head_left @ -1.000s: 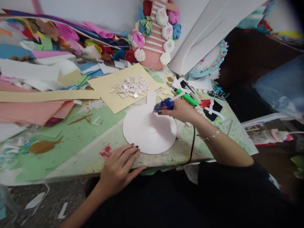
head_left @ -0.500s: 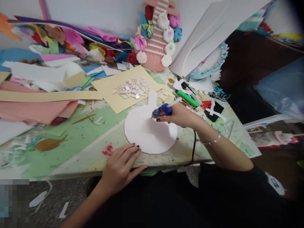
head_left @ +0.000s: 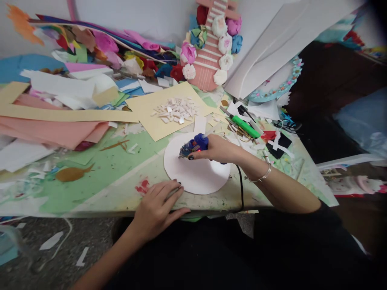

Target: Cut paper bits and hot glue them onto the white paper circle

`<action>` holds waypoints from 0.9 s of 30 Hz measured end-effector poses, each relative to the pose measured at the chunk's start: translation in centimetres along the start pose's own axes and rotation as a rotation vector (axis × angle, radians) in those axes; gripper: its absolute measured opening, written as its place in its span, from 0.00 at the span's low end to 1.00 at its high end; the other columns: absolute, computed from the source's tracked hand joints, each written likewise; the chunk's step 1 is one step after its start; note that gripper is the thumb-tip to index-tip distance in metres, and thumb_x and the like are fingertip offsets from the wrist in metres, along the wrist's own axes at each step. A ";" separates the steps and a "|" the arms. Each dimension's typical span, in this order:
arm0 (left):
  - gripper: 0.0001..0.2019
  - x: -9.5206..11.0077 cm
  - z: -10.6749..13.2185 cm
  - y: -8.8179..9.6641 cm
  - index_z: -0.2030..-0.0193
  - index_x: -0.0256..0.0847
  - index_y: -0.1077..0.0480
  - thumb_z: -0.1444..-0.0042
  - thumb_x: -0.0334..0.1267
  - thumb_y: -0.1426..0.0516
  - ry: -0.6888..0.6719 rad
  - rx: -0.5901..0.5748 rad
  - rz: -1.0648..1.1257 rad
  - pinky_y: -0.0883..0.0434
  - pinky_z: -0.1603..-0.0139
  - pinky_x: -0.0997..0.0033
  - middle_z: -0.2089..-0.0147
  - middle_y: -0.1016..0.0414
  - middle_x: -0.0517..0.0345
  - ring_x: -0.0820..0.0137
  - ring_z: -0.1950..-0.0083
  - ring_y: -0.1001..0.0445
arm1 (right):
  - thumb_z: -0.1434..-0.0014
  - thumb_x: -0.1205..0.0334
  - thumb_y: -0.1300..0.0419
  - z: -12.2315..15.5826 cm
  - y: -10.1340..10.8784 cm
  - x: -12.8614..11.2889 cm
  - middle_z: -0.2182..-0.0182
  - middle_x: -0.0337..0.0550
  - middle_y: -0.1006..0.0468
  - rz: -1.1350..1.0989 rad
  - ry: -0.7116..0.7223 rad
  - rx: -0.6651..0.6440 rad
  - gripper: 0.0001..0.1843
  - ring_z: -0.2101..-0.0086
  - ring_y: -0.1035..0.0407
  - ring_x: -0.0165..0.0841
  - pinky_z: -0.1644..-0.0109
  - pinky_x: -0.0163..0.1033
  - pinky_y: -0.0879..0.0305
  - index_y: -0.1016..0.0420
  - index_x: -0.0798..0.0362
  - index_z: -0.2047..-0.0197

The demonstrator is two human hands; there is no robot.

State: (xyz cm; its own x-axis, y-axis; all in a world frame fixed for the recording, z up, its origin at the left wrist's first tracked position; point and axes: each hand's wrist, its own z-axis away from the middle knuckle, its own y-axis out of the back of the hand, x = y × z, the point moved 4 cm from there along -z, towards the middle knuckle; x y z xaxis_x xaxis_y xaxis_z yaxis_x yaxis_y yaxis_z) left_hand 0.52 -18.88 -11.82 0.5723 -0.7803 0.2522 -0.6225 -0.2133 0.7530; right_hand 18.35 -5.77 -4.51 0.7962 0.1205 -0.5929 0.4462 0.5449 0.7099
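Observation:
A white round cutout (head_left: 199, 179) with a short tab at its top lies near the table's front edge. My right hand (head_left: 216, 148) is closed around a blue hot glue gun (head_left: 199, 141), whose nozzle points down at the left part of the cutout; whether it touches the surface I cannot tell. A small red light glows on the gun, and a black cord hangs from it over the edge. My left hand (head_left: 160, 205) lies flat on the table, fingers stretched out, with the fingertips at the cutout's lower left rim.
Behind the cutout, small white pieces (head_left: 175, 109) are heaped on a yellow sheet (head_left: 145, 117). A green-handled tool (head_left: 246, 127) lies to the right among scraps. At the back stands a pink guitar-shaped craft (head_left: 207, 64) with paper flowers. Coloured paper (head_left: 60, 129) piles up on the left.
My right hand has carried the glue gun left and slightly down over the cutout. My left hand stays at the rim. The whole view has shifted a little.

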 end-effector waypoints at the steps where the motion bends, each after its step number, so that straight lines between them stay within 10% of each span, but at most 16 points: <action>1: 0.19 0.0 0.0 0.0 0.53 0.30 0.29 0.48 0.41 0.36 0.000 0.009 -0.001 0.26 0.54 0.53 0.54 0.25 0.40 0.55 0.51 0.26 | 0.50 0.43 0.37 0.7 -0.2 -0.1 0.75 0.44 0.24 0.002 0.032 -0.020 0.24 0.74 0.33 0.33 0.72 0.36 0.40 0.21 0.56 0.63; 9: 0.18 -0.2 0.2 -0.2 0.52 0.35 0.29 0.47 0.41 0.37 0.032 0.007 0.048 0.26 0.53 0.55 0.58 0.23 0.48 0.57 0.50 0.26 | 0.46 0.47 0.38 6.2 0.2 2.7 0.61 0.42 0.19 -0.033 0.026 -0.121 0.22 0.61 0.28 0.37 0.57 0.39 0.34 0.20 0.51 0.54; 17: 0.18 -0.1 0.0 -0.1 0.53 0.33 0.28 0.48 0.41 0.36 0.018 0.019 0.034 0.25 0.53 0.55 0.58 0.22 0.47 0.57 0.50 0.25 | 0.48 0.48 0.38 5.5 3.4 6.4 0.72 0.42 0.22 -0.014 -0.168 0.167 0.19 0.74 0.32 0.33 0.73 0.37 0.38 0.20 0.51 0.58; 27: 0.16 -0.1 0.0 0.1 0.56 0.33 0.28 0.49 0.40 0.35 0.006 0.027 0.052 0.25 0.53 0.56 0.59 0.22 0.48 0.57 0.50 0.25 | 0.49 0.47 0.37 0.5 1.0 1.6 0.74 0.43 0.23 -0.024 0.062 0.113 0.20 0.73 0.32 0.31 0.70 0.35 0.40 0.21 0.56 0.62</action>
State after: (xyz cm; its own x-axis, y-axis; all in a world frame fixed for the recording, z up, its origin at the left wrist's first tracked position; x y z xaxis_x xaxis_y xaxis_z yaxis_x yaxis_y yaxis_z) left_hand 0.41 -18.83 -11.82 0.5418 -0.7872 0.2946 -0.6656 -0.1878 0.7223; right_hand 20.29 -5.46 -4.53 0.7594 0.1614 -0.6302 0.5111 0.4514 0.7315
